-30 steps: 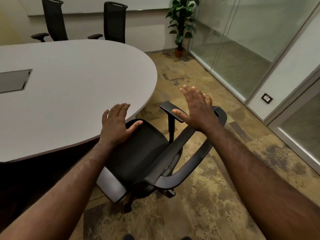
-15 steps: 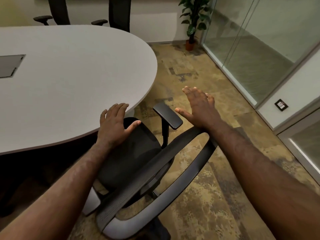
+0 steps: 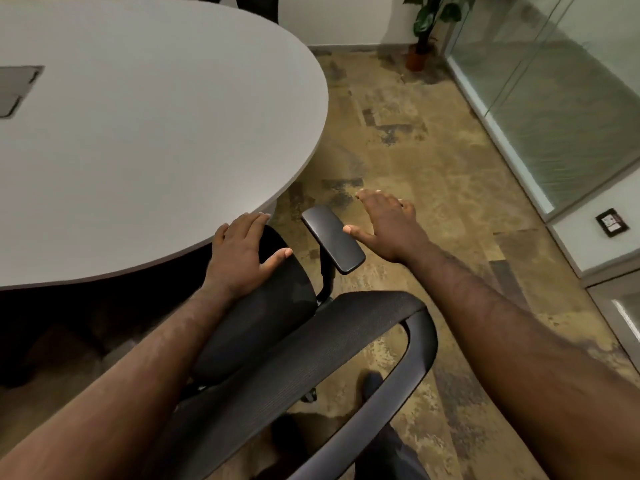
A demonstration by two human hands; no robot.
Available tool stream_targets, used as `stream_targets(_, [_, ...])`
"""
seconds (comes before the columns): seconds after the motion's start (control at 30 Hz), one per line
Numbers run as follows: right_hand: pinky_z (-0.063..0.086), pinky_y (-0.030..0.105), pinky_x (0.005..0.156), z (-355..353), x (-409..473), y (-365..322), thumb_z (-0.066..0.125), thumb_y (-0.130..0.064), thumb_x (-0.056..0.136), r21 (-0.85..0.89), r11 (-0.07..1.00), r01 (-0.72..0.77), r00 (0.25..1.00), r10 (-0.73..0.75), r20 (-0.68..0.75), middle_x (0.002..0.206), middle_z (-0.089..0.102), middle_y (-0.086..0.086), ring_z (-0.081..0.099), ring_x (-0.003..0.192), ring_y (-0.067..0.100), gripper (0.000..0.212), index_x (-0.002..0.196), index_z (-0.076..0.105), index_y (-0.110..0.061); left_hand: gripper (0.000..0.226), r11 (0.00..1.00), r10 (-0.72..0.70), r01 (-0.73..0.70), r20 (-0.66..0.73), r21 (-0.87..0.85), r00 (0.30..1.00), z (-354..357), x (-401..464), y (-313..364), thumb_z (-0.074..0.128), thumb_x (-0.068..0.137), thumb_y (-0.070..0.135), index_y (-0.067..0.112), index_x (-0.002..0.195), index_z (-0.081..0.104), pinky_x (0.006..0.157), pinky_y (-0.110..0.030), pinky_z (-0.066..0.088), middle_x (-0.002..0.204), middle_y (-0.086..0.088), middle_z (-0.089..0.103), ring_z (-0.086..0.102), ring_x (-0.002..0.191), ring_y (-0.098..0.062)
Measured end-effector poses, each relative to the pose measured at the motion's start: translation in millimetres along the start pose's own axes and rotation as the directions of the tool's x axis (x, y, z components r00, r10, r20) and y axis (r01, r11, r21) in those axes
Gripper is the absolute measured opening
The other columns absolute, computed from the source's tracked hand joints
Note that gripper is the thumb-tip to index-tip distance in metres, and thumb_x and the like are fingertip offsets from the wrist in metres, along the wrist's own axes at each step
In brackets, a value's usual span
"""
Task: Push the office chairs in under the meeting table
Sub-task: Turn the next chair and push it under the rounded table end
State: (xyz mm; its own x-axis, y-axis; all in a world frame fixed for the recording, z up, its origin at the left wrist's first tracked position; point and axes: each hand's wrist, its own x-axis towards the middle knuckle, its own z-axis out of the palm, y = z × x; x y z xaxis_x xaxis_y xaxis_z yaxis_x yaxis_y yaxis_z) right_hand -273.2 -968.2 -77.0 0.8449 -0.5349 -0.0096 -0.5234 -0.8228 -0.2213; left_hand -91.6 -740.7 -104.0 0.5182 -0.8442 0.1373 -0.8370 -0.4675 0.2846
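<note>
A: Far left, the meeting table [image 3: 145,133], pale oval top, a grey hatch [image 3: 15,90] set into it at the left edge. Dark underneath.

B: And the left hand [image 3: 242,254]?

A: Flat, fingers together, thumb out, palm down on the front of the black seat [image 3: 263,313]. Fingertips right at the table rim. Gripping nothing.

B: The chair itself?

A: The office chair [image 3: 294,358] stands at the table's near curved edge, seat front just beside the rim, mesh backrest [image 3: 277,375] closest to the person. Not tucked under.

B: Further right?

A: The armrest pad [image 3: 332,239], upright on its post. The right hand [image 3: 388,226] is spread wide, thumb tip at the pad's edge; touching or not, cannot tell. It holds nothing.

B: Beyond?

A: Mottled carpet [image 3: 433,188], potted plant [image 3: 426,26] at the back, glass partition [image 3: 554,84] on the right.
</note>
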Motion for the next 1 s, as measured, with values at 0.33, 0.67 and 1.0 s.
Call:
stream_targets(0.33, [0.028, 0.052, 0.109, 81.9, 93.0, 65.6, 0.052, -0.059, 0.090, 0.290, 0.956, -0.036, 0.983, -0.018, 0.183, 0.155, 0.033, 0.003, 0.032, 0.140, 0.027, 0.076, 0.149, 0.029, -0.018, 0.083, 0.988, -0.157, 0.156, 0.109, 0.013, 0.982, 74.5, 53.9, 38.8, 0.038, 0.083, 0.072, 0.017, 0.146, 0.037, 0.112, -0.049, 0.030, 0.146, -0.007, 0.044, 0.035, 0.138, -0.026])
stream_targets(0.67, [0.042, 0.041, 0.105, 173.2, 143.4, 81.2, 0.070, -0.054, 0.081, 0.671, 0.590, -0.449, 0.855, 0.066, 0.514, 0.147, 0.045, 0.009, 0.048, 0.129, 0.026, 0.084, 0.145, 0.039, -0.009, 0.096, 0.882, -0.366, 0.433, 0.311, -0.184, 0.877, 154.0, 91.0, 54.1, 0.066, 0.081, 0.057, 0.016, 0.154, 0.018, 0.118, -0.037, 0.022, 0.159, -0.004, 0.025, 0.024, 0.144, -0.018])
stream_targets(1.0, [0.057, 0.038, 0.079, 206.8, 156.9, 80.5, 0.080, -0.049, 0.072, 0.647, 0.256, -0.718, 0.648, -0.093, 0.756, 0.104, 0.074, 0.009, 0.072, 0.090, 0.023, 0.056, 0.110, 0.069, -0.009, 0.110, 0.916, -0.291, 0.381, 0.451, -0.122, 0.844, 190.9, 105.0, 46.8, 0.071, 0.074, 0.060, 0.024, 0.155, 0.007, 0.119, -0.044, 0.020, 0.164, 0.003, 0.003, 0.012, 0.149, -0.022])
